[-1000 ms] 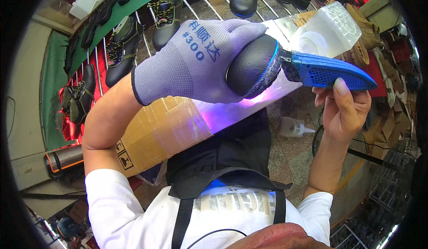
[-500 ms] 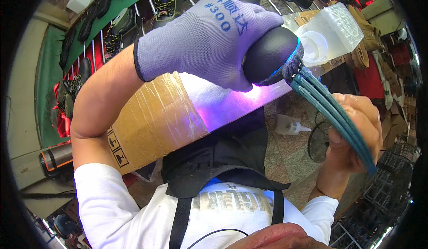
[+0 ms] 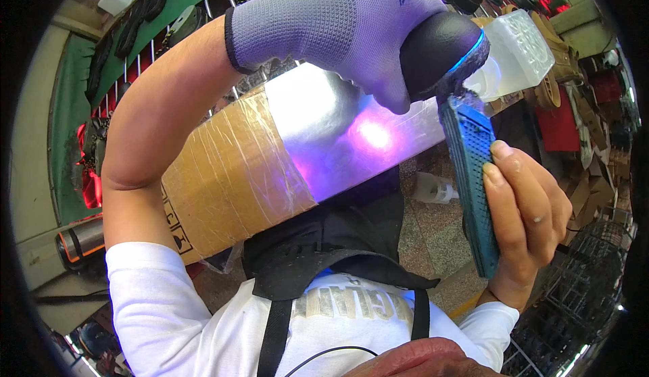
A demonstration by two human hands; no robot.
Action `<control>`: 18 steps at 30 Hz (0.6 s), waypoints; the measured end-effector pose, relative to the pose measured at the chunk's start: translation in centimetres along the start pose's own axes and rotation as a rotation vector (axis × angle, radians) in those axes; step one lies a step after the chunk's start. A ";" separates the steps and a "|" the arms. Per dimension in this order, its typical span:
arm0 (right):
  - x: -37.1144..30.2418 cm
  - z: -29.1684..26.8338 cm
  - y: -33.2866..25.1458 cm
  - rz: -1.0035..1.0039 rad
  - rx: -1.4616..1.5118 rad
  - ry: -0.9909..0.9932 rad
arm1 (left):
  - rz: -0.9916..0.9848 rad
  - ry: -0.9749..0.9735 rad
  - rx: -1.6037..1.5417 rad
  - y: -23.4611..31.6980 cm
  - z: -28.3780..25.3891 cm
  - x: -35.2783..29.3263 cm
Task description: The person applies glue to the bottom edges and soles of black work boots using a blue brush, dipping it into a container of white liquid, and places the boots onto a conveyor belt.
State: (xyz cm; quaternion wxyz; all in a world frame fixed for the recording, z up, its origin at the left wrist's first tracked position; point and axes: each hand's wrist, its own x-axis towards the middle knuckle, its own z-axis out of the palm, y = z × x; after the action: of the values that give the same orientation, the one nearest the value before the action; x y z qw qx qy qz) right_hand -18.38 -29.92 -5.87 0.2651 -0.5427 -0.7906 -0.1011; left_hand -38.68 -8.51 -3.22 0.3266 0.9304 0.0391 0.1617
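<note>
My left hand [image 3: 368,29], in a grey-purple knitted glove, is closed around a black shoe [image 3: 439,49], its smooth rounded toe pointing right. Blue light lines the toe's lower edge. In my bare right hand [image 3: 531,205] is a long teal brush [image 3: 470,181] with a layered, dimpled handle, pinched between fingertips and thumb. The brush's dark, fuzzy tip meets the toe's edge. Behind the shoe stands a translucent plastic container [image 3: 517,53], partly hidden.
Below my hands lies a shiny, purple-lit metal sheet [image 3: 324,117] beside a taped cardboard piece [image 3: 226,181]. Several black shoes [image 3: 182,26] stand on the metal rack behind. A squeeze bottle [image 3: 433,188] is lower down, and a wire-caged fan [image 3: 598,262] at right.
My left hand and the shoe have shifted right. The brush has swung to a more upright angle, its dimpled face now showing, and the fingers of my right hand have changed their hold.
</note>
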 end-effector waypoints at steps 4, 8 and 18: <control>1.0 1.8 4.1 -0.230 0.044 -0.056 | -0.026 0.098 0.208 -3.9 0.6 -1.1; -3.2 3.5 7.2 0.340 0.244 0.170 | -0.335 0.266 -0.030 -10.7 3.6 -5.9; -5.1 8.4 14.6 0.757 0.568 0.449 | -0.217 0.904 -0.677 -6.6 3.3 -9.5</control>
State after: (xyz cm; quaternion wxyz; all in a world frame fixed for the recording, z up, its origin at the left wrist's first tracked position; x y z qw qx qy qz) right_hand -6.30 -24.57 -17.45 0.5827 -0.6622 -0.4589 0.1062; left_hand -46.34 -7.00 -12.41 0.5717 0.6031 0.2162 0.5124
